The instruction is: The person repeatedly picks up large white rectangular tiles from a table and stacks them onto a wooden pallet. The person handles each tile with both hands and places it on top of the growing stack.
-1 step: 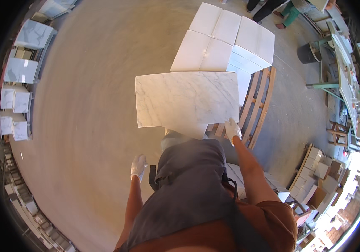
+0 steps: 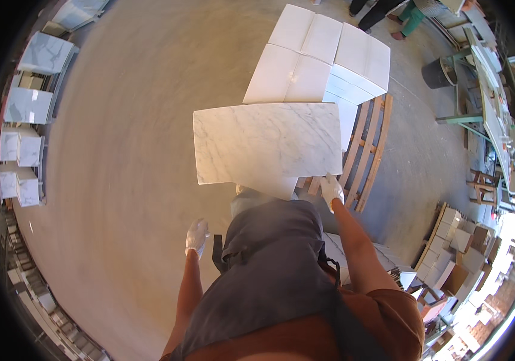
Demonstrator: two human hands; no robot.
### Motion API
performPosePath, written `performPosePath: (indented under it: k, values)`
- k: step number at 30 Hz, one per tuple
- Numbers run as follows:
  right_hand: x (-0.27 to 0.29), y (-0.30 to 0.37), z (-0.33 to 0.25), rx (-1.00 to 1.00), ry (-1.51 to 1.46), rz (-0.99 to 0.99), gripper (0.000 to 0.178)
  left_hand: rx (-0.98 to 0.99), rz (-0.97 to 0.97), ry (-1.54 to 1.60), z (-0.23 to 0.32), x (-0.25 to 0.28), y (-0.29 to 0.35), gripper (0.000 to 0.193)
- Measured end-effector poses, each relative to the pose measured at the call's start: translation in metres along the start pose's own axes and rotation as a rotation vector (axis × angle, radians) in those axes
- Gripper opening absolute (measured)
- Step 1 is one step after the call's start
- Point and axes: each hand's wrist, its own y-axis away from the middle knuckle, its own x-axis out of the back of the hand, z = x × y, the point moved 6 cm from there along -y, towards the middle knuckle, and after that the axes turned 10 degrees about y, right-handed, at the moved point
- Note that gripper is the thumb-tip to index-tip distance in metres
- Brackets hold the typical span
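Note:
A white, grey-veined marble slab (image 2: 267, 143) lies flat in front of me, its long side across my view. Below its near edge, part of another pale piece (image 2: 269, 186) shows. My right hand (image 2: 332, 192), in a white glove, is at the slab's near right corner with its fingers stretched out and not wrapped round anything; whether it touches the edge I cannot tell. Off to the left, my left hand (image 2: 197, 236), also gloved, hangs apart from the slab, holding nothing, fingers loosely bent and apart.
White cartons (image 2: 305, 60) are stacked just beyond the slab on a wooden pallet (image 2: 365, 153). Marble tiles on racks (image 2: 29, 102) line the left. At the right are a black bucket (image 2: 439, 73), a green-framed bench (image 2: 465, 119) and a wooden stool (image 2: 483, 186). People's legs (image 2: 383, 13) show far right.
My right hand has drawn back slightly from the slab's corner toward me. The left hand has barely shifted, and the slab stays put.

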Motion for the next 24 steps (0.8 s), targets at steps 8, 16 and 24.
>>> performPosePath:
  k: [8,16,24]
  values:
    - [-0.065,0.115,-0.039,0.018,-0.108,0.066,0.055,-0.15,-0.109,-0.263,0.04,0.054,-0.098,0.051]
    - [-0.087,0.14,0.0,0.101,-0.373,0.242,0.047,-0.209,-0.213,-0.333,0.088,0.011,-0.15,0.047]
    - [-0.143,0.082,0.106,-0.041,-0.472,0.124,0.051,-0.202,-0.256,-0.14,0.099,-0.049,-0.132,0.045]
